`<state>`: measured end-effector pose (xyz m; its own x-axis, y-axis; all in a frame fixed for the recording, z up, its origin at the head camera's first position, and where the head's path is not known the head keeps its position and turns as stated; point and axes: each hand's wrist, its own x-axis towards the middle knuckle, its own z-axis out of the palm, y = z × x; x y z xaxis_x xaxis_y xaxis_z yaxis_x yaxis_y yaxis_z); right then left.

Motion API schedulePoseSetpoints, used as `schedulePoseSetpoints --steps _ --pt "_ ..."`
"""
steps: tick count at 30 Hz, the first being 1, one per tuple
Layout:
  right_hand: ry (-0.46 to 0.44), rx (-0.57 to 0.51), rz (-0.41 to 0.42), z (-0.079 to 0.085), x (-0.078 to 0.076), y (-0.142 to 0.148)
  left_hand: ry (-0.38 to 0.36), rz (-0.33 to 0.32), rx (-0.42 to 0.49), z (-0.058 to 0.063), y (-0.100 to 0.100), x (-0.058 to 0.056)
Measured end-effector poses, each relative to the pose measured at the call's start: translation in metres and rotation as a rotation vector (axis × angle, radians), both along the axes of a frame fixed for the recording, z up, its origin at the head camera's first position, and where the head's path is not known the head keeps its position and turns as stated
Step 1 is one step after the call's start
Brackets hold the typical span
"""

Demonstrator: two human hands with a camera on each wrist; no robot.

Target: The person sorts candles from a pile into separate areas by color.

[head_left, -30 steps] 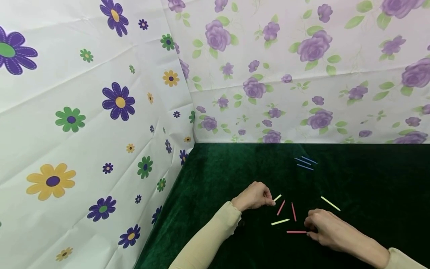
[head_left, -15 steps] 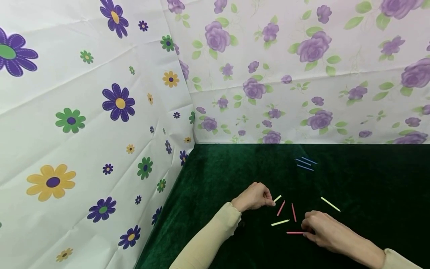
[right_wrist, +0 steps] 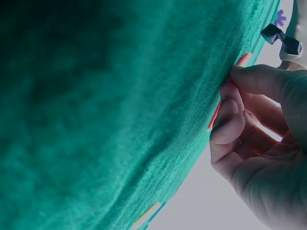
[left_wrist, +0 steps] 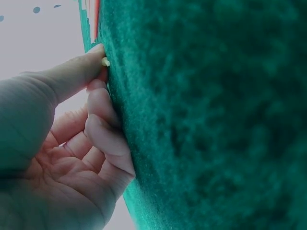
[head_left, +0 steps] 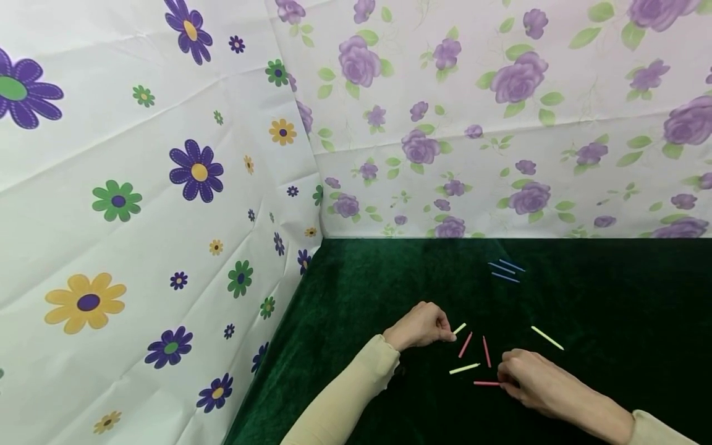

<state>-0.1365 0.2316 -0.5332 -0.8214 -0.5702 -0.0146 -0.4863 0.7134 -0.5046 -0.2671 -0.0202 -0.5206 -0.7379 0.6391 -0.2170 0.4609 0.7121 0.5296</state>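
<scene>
Left hand [head_left: 421, 325]: thumb and forefinger close together, pinching a short yellow stick [head_left: 460, 327]; the other fingers curl loosely in toward the palm.
Short yellow stick: one end pokes out past the fingertips toward the right and slants to the far side; the left-wrist view shows a small pale tip on the other side of the pinch, just beside the cloth.
Right hand [head_left: 542, 380]: thumb and forefinger clamped on the nearest pink stick [head_left: 486, 383], remaining fingers bent.
Nearest pink stick: low against the cloth, its free end pointing left from the fingers.
Between the hands: a slanting pink stick [head_left: 465, 345] just right of the left fingertips, an upright-looking pink stick [head_left: 486, 351] farther right, and a low yellow stick [head_left: 464, 368] on the near side of these two.
Far side of the right hand: a long yellow stick [head_left: 547, 337], lying apart from the fingers.
Farther back: three blue sticks [head_left: 502, 268], side by side on a slant.
Surface: dark green velvety cloth [head_left: 628, 303] under everything.
Sleeves: cream cuff [head_left: 380, 361] at the left wrist, another at the right.
Walls: daisy-printed sheet [head_left: 139, 247] on the left, rose-printed sheet [head_left: 484, 167] across the far side.
</scene>
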Motion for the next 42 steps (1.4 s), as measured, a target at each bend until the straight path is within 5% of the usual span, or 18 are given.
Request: schedulePoseSetpoints --steps 20,42 --pt "0.043 -0.025 0.048 0.000 0.001 0.005 0.017 0.003 -0.018 0.000 0.000 0.001" --pt "0.011 -0.067 -0.145 0.010 -0.012 0.053 0.016 -0.005 -0.009 -0.001 0.000 0.000"
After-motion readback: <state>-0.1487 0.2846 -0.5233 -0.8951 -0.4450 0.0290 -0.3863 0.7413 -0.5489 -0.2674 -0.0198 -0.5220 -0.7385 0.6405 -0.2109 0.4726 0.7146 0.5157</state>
